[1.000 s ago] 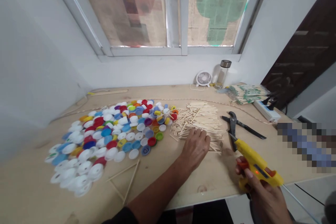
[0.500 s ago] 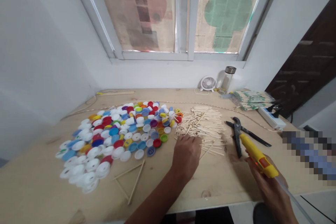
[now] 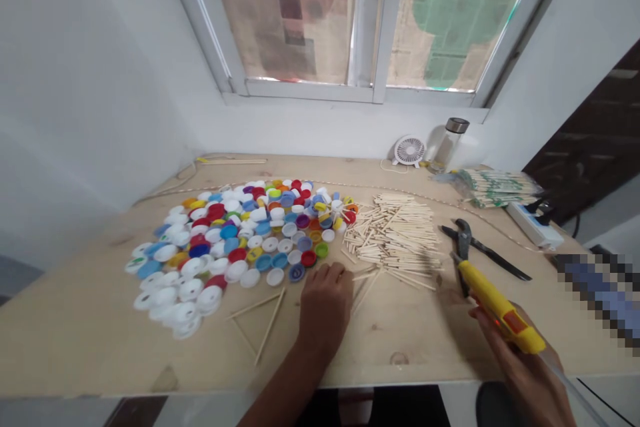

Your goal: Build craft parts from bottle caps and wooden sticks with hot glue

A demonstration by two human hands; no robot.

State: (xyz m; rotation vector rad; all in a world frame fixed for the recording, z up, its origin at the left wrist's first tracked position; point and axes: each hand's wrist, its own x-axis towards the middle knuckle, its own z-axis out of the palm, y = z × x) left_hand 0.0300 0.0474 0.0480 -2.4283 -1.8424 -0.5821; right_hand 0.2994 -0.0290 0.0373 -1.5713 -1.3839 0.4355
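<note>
My right hand (image 3: 527, 367) grips a yellow glue gun (image 3: 500, 307), its nozzle pointing up and left and a clear glue stick trailing from its back. My left hand (image 3: 327, 303) rests low over the table with curled fingers, between the bottle caps and the pile of thin wooden sticks (image 3: 405, 233). Its fingertips face away, so whatever they pinch is hidden; a few loose sticks (image 3: 367, 280) lie just to its right. Left of this hand is a triangle of sticks (image 3: 270, 327) flat on the wood. Behind the glue gun's nozzle lie black-handled pliers (image 3: 465, 240).
Many coloured bottle caps (image 3: 230, 230) cover the left part of the table (image 3: 200, 367). At the back are a small white fan (image 3: 409, 150), a glass bottle (image 3: 447, 145), bagged sticks (image 3: 500, 187) and a power strip (image 3: 535, 225). A thin rope crosses behind the caps.
My left hand has moved left from the stick pile toward the triangle. My right hand keeps the glue gun in nearly the same place. The camera view has shifted slightly.
</note>
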